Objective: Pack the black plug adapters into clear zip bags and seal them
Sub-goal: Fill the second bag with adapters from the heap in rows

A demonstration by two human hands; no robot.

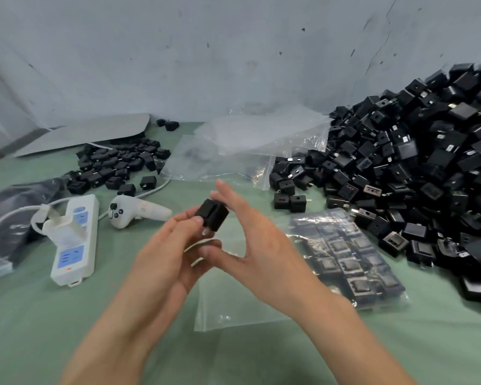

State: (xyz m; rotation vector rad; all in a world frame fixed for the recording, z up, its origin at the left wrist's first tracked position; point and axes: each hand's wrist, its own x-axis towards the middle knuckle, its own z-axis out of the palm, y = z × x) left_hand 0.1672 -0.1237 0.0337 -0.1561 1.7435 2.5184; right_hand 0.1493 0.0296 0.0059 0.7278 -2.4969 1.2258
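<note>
Big picture first: a huge heap of black adapters (414, 162) fills the right side of the green table (39, 315) and banks up against the wall. A smaller pile (117, 162) sits far left. Behind the hands lies a loose stack of empty clear bags (247, 140). Just right of the hands is a filled bag (345, 259), lying flat with adapters in neat rows inside. And one empty bag (220, 307) lies flat on the table right under the hands.

Now the hands, up over that empty bag. The left hand (161, 251) pinches one adapter (213, 215) between fingertips and thumb. The right hand (256, 245) is released, fingers straight, set close against the far side of the piece; whether it touches, I can't tell.

By my read this is the loading step: a piece picked and being squared up, not yet bagged. The next move calls for getting the empty bag's mouth open, likely a job for the free right hand, then sliding the piece in flat so the rows stay tidy.

The adapter itself is a small matt black block, held above the table, with a groove down one face and a metal prong poking out underneath. It looks hard and easy to grip.
</note>
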